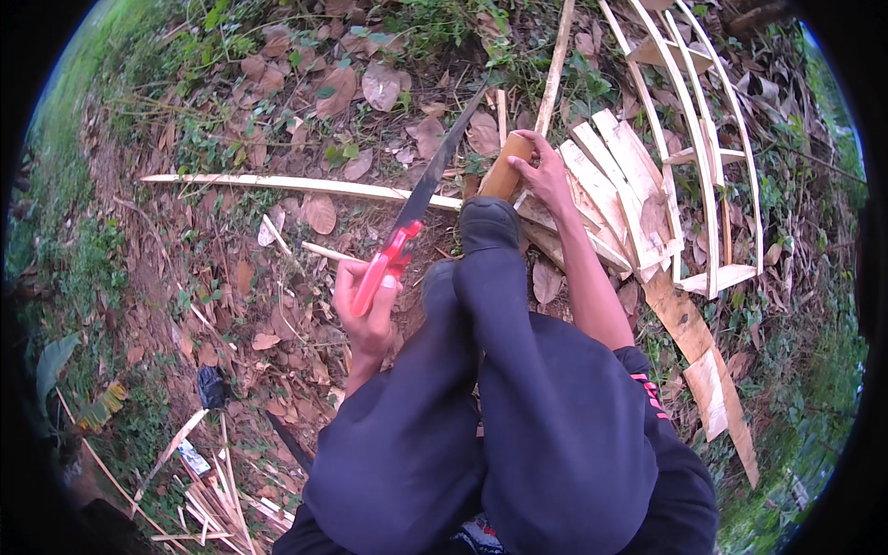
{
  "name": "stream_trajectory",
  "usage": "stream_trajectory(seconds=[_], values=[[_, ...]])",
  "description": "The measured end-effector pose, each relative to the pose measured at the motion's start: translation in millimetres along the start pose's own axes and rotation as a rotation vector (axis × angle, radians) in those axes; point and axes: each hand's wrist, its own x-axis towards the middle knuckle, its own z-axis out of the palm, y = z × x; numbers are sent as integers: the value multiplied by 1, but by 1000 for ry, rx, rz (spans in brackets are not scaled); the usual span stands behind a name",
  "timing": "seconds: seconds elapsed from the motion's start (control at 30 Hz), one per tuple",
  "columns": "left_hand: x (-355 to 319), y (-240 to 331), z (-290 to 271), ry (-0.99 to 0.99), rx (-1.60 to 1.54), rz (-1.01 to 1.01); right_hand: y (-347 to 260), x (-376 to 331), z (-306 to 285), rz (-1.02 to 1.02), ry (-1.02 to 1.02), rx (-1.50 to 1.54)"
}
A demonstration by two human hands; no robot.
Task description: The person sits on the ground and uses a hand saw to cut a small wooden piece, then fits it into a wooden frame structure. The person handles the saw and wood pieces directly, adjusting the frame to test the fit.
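In my left hand (363, 310) is a handsaw (432, 180), its red handle wrapped by my fingers. The dark blade slants up and away to the right, its tip beyond the near wood. My right hand (546, 174) grips the far end of a short, thick brown piece of bamboo or wood (502, 178). A black shoe (488, 225) on my right foot is against the near end of that piece. The blade lies to the left of the brown piece, apart from it. A long pale wooden strip (296, 186) runs leftward from near the shoe.
To the right stands a ladder-like frame of thin curved slats (708, 185), beside several pale boards (610, 176). A long brown plank (680, 319) lies below them. Split sticks (217, 504) are piled at lower left, near a black bundle (212, 387). Dry leaves and green plants cover the ground.
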Motion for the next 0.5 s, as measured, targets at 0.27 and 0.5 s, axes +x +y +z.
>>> stream_trajectory(seconds=[0.27,0.5], values=[[13,28,28,-93,84,49,13,7,-1,47,24,-90],[31,33,40,-124,22,40,9,3,-5,83,-44,-81]])
